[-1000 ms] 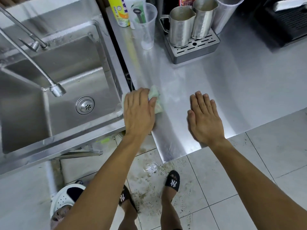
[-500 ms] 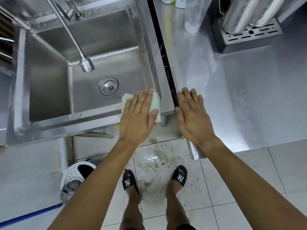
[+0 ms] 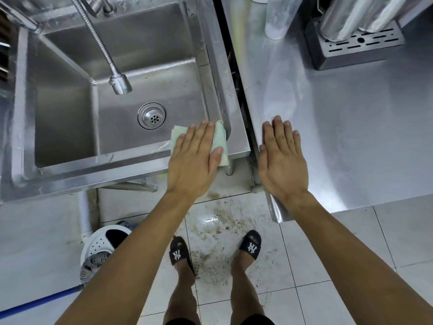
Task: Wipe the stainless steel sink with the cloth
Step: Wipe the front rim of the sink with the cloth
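A pale green cloth [image 3: 221,140] lies over the front right corner of the stainless steel sink [image 3: 117,168], draped across its rim. My left hand [image 3: 194,160] presses flat on the cloth with straight fingers and covers most of it. My right hand [image 3: 281,158] rests flat, fingers straight, on the left edge of the steel counter [image 3: 351,127] beside the sink. The round drain [image 3: 151,115] sits in the basin floor just left of the cloth. A flexible faucet hose ends in a spray head [image 3: 120,83] hanging over the basin.
A dark gap separates sink and counter. On the counter's far side stand a slotted drip tray [image 3: 351,50] with steel jugs and a clear plastic cup [image 3: 278,17]. Below are wet, dirty floor tiles [image 3: 218,221], my sandalled feet, a white perforated basket [image 3: 103,245] and a blue handle [image 3: 35,303].
My left hand slid the cloth from the counter edge leftward across the gap onto the sink's front right corner. My right hand shifted left to the counter's edge. The view swung left.
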A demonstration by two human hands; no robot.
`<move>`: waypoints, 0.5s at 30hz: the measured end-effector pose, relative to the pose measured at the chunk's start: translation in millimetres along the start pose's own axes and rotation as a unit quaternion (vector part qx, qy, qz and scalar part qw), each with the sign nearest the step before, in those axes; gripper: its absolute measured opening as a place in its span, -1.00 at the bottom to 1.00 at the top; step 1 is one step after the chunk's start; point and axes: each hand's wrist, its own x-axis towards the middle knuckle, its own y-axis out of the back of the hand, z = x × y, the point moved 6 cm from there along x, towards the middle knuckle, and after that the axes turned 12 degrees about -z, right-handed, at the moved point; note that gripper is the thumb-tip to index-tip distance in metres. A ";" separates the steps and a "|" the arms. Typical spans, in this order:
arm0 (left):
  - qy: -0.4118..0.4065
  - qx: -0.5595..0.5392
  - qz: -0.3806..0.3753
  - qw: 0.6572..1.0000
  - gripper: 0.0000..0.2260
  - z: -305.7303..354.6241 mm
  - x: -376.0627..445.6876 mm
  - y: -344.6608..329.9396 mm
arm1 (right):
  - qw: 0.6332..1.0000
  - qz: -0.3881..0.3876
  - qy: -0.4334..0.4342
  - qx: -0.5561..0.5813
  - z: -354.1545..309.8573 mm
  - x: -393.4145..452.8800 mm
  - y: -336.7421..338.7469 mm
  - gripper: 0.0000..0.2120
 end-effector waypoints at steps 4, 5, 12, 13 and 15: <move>0.098 -0.061 0.011 0.993 -0.47 29.5 34.8 5.0 | 1.000 -0.003 -0.009 -0.011 -0.4 2.0 0.1 -0.44; 0.102 -0.070 0.011 0.992 -0.46 39.3 41.8 4.9 | 1.000 -0.004 -0.008 -0.011 -0.6 1.3 -0.2 -0.45; -0.042 0.003 0.003 0.999 -0.48 7.8 -3.7 -0.5 | 1.000 0.003 0.000 -0.018 2.8 -0.3 -2.7 -0.46; -0.042 0.008 -0.001 0.999 -0.48 -1.3 -7.2 0.7 | 1.000 0.000 0.001 -0.018 2.6 0.0 -2.6 -0.45; -0.012 0.003 -0.001 1.000 -0.49 -7.6 -3.1 1.3 | 1.000 -0.004 -0.002 -0.020 1.8 0.2 -2.3 -0.45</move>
